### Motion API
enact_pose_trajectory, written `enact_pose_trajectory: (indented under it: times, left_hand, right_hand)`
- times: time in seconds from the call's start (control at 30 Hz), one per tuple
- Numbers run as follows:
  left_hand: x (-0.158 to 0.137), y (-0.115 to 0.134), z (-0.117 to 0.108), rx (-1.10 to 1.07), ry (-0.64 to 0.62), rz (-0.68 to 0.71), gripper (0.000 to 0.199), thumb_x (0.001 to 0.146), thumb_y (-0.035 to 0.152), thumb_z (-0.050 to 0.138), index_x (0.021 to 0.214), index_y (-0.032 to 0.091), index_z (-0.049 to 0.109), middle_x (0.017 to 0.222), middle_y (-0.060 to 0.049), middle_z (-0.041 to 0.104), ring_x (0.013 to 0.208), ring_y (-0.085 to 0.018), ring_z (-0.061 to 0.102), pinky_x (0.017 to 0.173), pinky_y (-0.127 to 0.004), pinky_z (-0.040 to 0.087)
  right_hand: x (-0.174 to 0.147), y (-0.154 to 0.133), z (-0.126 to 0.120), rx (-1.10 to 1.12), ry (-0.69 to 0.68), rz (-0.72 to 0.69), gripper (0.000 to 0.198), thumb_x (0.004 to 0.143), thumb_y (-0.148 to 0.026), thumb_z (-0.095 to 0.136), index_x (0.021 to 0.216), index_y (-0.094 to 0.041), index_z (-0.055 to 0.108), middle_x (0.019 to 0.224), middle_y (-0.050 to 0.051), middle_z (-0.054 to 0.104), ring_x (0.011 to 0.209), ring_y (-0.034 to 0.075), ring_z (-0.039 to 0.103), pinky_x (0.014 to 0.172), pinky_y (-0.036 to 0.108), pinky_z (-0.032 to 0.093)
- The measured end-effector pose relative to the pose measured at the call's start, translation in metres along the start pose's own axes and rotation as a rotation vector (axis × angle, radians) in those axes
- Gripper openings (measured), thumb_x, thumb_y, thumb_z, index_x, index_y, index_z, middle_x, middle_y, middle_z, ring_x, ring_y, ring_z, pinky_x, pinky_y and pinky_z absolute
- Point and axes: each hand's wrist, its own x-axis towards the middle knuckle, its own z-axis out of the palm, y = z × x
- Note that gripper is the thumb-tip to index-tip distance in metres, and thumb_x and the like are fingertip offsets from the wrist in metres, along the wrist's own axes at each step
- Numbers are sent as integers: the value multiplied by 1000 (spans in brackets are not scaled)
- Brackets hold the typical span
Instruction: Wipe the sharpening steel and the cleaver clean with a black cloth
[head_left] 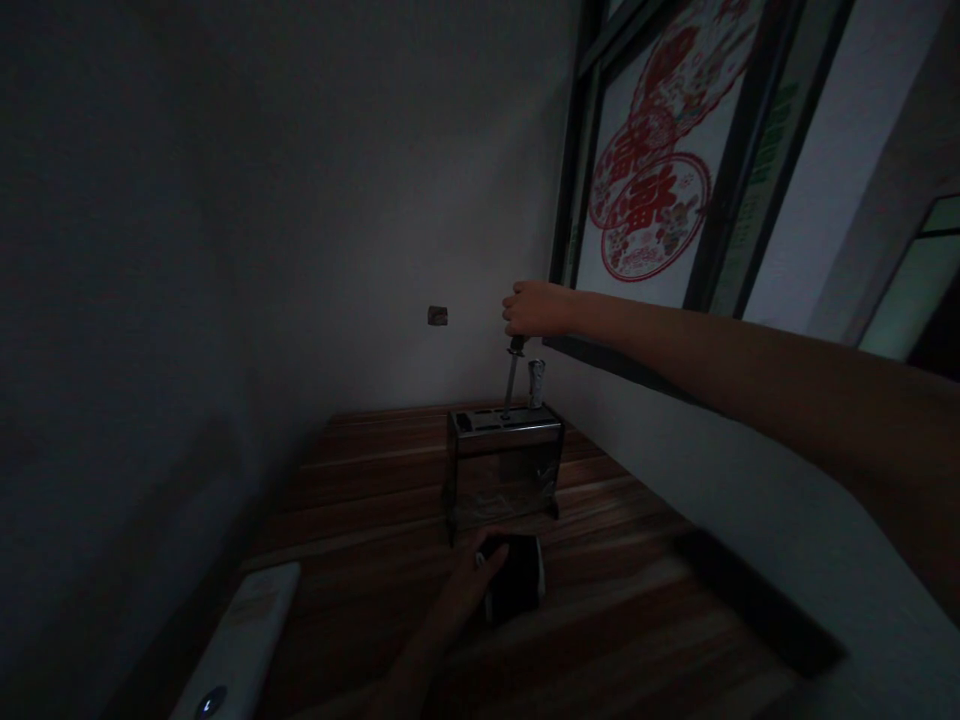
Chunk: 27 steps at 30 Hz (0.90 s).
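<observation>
Gripping the rod (511, 385) by its handle in the head view, the right hand (538, 308) is above the block (506, 470); the tip meets its top, most shaft outside, so work looks unfinished. A silver handle (536, 383) already stands there. In front, the left hand (480, 574) grasps a black object (517, 582).

Red round window decorations (655, 215), small brown patch (437, 316) on grey wall (337, 200), striped tabletop (352, 500), long white object (244, 635)

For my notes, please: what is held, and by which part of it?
The right grip holds a metal rod by its top handle; the left grip holds a dark object near its left edge.
</observation>
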Motion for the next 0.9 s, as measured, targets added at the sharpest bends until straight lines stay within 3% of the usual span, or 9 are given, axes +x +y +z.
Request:
enact_pose_trajectory:
  times: [0.27,0.43,0.57,0.9]
  left_hand:
    - [-7,8,1,-73,-41,-67,35,70,49,54,96,25,57,93,-1,61,89,-19,55,76,-25,43]
    - [-4,5,2,-51,-31,-54,38,68,50,56,94,22,57,95,-2,60,91,-19,54,78,-26,42]
    - [-4,3,2,-44,-47,-60,38,71,50,53,97,22,55,94,-2,59,89,-18,54,76,-26,43]
    - [-5,5,1,2,-53,-50,35,74,46,52,99,22,54,91,-1,58,88,-17,53,75,-24,42]
  right_hand:
    - [13,-36,9,68,-175,-11,7,69,-23,63,72,-17,63,74,3,65,74,15,54,64,29,33]
    - [17,-53,8,247,-281,1,27,69,-24,64,95,-20,59,81,4,65,76,16,57,63,28,36]
    - [24,-65,13,284,-365,10,27,69,-23,64,95,-19,59,87,6,65,82,19,57,66,30,38]
    - [29,-90,13,291,-346,-29,18,75,-11,52,90,-14,61,88,11,66,81,20,60,64,31,41]
